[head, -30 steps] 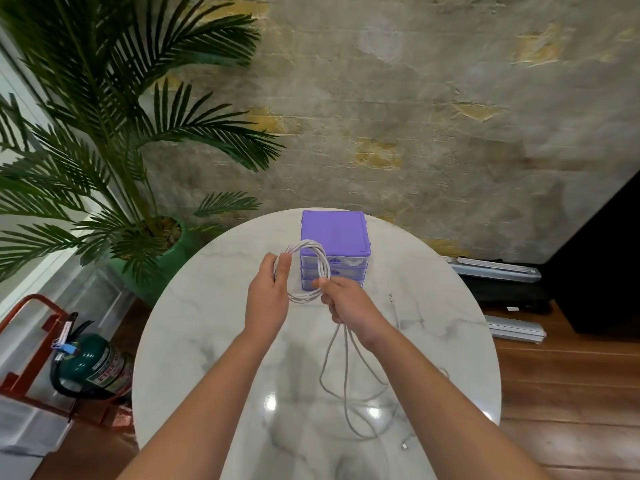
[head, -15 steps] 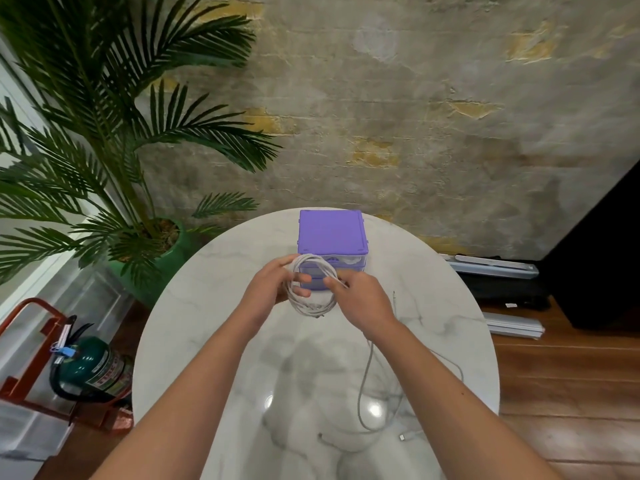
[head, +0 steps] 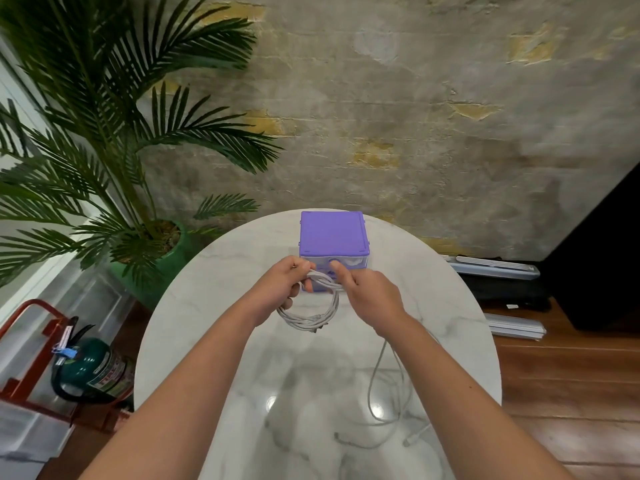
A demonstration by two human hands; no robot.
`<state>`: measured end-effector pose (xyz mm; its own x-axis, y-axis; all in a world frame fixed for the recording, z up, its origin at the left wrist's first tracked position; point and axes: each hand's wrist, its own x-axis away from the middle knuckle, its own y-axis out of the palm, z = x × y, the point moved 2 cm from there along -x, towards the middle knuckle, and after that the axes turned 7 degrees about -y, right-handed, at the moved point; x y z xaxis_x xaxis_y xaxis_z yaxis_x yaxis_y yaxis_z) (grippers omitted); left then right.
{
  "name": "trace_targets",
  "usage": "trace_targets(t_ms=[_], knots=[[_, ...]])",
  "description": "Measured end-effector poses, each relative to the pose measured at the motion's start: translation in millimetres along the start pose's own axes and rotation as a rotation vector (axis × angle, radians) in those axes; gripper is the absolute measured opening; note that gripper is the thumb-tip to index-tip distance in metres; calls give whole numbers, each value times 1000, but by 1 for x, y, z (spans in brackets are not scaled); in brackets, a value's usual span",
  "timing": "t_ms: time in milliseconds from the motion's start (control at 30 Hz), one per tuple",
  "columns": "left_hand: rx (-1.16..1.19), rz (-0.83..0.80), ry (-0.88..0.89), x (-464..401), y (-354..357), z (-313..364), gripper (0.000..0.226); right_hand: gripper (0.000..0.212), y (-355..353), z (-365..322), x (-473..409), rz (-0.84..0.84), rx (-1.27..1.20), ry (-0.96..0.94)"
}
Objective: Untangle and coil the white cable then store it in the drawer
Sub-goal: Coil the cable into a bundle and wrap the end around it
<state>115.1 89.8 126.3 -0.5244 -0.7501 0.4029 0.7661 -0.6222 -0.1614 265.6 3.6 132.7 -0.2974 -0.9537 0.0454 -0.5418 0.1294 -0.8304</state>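
White cable [head: 311, 317] hangs partly coiled, tail loose.

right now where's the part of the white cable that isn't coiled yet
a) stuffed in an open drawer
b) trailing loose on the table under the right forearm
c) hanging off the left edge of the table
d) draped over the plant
b: the white cable is looped between the left hand and right hand, and its loose tail runs down onto the marble table beneath the right forearm.
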Motion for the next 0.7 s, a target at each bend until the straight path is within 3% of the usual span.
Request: trace_targets(t_ms=[167,400,533,700], knots=[[-93,-53,-1,5,1,7,23,54,-2,-4,-5,145,201,-10],[-360,-117,15,8,11,15,16,55,-4,-6,-7,161,232,-86],[-269,-149,1,8,13,7,6,62,-10,-1,-9,140,117,-99],[-324,-41,67,11,19,11,24,67,-15,4,-8,149,-147,-86]])
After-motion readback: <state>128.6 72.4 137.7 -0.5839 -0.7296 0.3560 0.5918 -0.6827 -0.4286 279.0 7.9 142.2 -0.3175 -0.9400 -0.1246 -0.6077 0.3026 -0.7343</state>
